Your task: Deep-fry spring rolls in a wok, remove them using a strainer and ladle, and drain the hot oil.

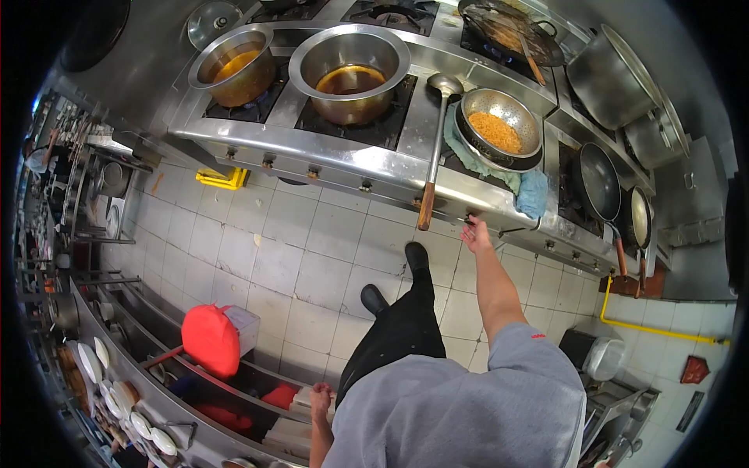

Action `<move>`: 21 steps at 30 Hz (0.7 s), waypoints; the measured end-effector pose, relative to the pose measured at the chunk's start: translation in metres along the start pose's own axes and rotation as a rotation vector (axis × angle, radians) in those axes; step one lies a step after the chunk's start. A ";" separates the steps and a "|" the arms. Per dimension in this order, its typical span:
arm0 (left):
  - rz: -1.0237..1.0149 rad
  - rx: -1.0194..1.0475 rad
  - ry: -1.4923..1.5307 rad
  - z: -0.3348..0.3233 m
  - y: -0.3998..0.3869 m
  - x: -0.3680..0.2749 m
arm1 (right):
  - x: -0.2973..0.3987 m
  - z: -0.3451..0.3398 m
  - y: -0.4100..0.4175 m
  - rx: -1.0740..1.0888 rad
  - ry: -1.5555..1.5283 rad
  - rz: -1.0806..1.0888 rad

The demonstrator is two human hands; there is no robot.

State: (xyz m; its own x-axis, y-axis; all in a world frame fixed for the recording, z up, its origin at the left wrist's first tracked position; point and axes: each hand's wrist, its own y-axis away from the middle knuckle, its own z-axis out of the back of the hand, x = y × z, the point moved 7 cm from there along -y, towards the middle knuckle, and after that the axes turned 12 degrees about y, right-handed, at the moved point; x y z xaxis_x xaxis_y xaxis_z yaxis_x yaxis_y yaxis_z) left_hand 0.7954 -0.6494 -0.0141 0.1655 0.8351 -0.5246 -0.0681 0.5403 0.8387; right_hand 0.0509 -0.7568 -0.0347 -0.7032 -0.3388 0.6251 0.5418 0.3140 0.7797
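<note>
My right hand (477,233) is stretched out to the front panel of the steel range, its fingertips on a dark burner knob (470,220). Above it, a perforated steel strainer (529,111) holding orange-brown fried bits rests in a dark pan, with a green cloth (453,131) beneath. A folded blue cloth (532,196) drapes over the range edge. Left of the strainer lies a long ladle (434,158), its wooden handle jutting past the edge. My left hand (320,399) hangs low by the shelving behind me, fingers curled; whether they are fully closed is unclear.
Two steel pots, a smaller one (234,67) and a larger one (351,73), hold brown liquid on the burners. A wok (509,35) and frying pans (597,181) stand at right. A red-covered round object (210,341) sticks out from the shelving (202,403). A yellow pipe (661,330) runs low.
</note>
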 end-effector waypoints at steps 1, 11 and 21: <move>-0.003 0.002 0.016 0.000 0.001 0.000 | 0.000 -0.001 0.002 0.008 -0.008 0.011; -0.023 0.015 -0.004 -0.008 0.014 -0.018 | 0.000 -0.001 0.007 0.008 -0.015 -0.007; -0.022 0.039 0.004 -0.017 -0.007 -0.033 | -0.001 0.007 0.018 0.113 0.191 -0.156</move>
State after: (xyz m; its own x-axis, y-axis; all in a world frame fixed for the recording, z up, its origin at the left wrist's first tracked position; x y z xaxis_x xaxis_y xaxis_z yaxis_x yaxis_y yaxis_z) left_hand 0.7735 -0.6791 -0.0051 0.1623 0.8236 -0.5434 -0.0264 0.5542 0.8320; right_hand 0.0583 -0.7449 -0.0212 -0.6686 -0.5485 0.5021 0.3719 0.3381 0.8645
